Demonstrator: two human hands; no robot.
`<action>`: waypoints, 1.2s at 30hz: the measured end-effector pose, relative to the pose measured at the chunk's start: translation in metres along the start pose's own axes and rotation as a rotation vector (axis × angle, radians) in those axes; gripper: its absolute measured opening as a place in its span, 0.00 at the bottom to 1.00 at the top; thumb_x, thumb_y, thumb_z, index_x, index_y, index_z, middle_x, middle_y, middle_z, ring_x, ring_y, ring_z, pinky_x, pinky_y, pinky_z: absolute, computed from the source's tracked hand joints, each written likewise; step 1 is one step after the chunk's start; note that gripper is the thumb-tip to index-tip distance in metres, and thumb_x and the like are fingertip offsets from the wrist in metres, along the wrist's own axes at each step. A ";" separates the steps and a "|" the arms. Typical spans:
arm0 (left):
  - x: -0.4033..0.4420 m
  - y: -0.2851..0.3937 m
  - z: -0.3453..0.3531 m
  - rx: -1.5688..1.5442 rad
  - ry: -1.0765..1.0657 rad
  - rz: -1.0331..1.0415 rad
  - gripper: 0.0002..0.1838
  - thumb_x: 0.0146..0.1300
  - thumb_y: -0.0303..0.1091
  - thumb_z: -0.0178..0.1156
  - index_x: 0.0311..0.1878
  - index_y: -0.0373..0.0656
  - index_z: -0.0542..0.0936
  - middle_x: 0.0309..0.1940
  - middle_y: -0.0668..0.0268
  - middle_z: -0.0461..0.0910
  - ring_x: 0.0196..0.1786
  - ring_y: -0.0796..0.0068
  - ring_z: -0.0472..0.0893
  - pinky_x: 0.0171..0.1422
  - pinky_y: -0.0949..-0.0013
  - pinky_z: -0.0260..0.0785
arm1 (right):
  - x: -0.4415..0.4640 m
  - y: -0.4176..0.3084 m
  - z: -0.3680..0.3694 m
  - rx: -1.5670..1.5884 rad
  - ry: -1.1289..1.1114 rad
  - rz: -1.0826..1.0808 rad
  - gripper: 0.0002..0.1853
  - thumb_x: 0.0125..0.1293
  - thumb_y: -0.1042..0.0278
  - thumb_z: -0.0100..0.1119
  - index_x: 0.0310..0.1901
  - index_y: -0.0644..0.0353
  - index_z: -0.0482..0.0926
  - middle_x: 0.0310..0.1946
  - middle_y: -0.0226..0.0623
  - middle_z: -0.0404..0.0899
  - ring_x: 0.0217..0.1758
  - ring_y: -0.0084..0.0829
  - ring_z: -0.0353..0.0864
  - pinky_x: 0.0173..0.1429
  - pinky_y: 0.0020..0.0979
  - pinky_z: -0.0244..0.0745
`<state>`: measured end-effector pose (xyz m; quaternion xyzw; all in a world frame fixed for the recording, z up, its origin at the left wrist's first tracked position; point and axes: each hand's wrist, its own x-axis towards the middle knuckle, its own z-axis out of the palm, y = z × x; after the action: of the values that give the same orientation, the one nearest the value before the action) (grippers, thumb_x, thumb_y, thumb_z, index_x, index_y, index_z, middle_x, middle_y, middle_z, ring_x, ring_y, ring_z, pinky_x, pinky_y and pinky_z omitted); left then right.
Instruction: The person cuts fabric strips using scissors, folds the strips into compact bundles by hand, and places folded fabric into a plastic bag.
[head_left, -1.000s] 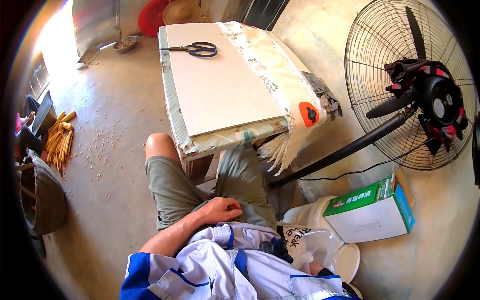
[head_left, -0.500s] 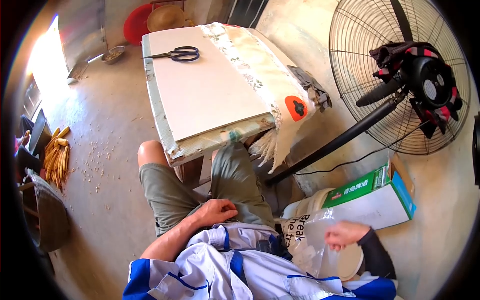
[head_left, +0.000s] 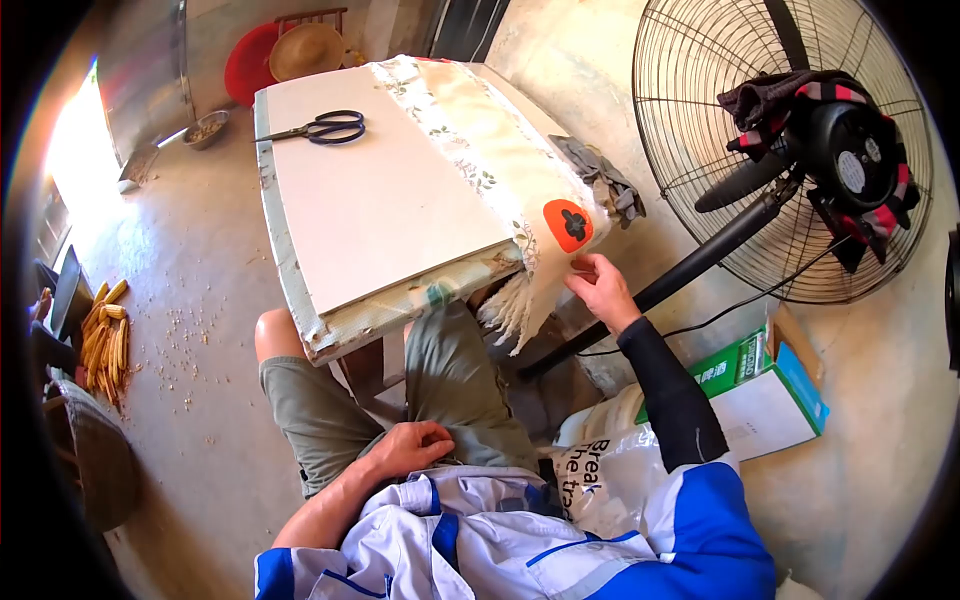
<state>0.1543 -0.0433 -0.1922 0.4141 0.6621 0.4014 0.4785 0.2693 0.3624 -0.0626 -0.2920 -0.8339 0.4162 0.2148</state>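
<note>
My left hand (head_left: 408, 448) rests on my lap over the olive shorts (head_left: 458, 385), its fingers loosely bent with nothing visible in them. My right hand (head_left: 607, 292) reaches to the near right edge of the table, fingertips apart at the edge of a cream table runner (head_left: 490, 115). Whether they touch the cloth is hard to tell. Just above the fingers, the runner carries an orange patch with a dark cross-like shape (head_left: 568, 225). A fringe (head_left: 512, 312) hangs below. Black-handled scissors (head_left: 325, 128) lie on the white board (head_left: 385, 200) on the table.
A large standing fan (head_left: 775, 165) with striped cloth on its hub stands right. Grey gloves (head_left: 605, 180) sit at the table's right edge. Below are a green-white box (head_left: 770, 400) and a printed plastic bag (head_left: 610, 480). Corn cobs (head_left: 103, 345) and a basket (head_left: 95, 455) are left.
My right hand has moved up and forward from above the plastic bag to the runner's edge. My left hand stays on my lap. The view has shifted slightly.
</note>
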 end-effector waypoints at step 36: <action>0.012 0.076 -0.011 0.210 0.021 0.074 0.17 0.74 0.40 0.70 0.58 0.38 0.87 0.46 0.55 0.93 0.48 0.65 0.92 0.56 0.62 0.84 | -0.018 -0.038 0.074 -0.170 0.345 -0.357 0.17 0.64 0.69 0.75 0.47 0.63 0.76 0.43 0.47 0.80 0.41 0.50 0.84 0.44 0.49 0.79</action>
<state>0.1536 -0.0081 -0.1232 0.4817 0.6898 0.3516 0.4105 0.2262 0.2903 -0.0752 -0.2240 -0.8553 0.2440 0.3984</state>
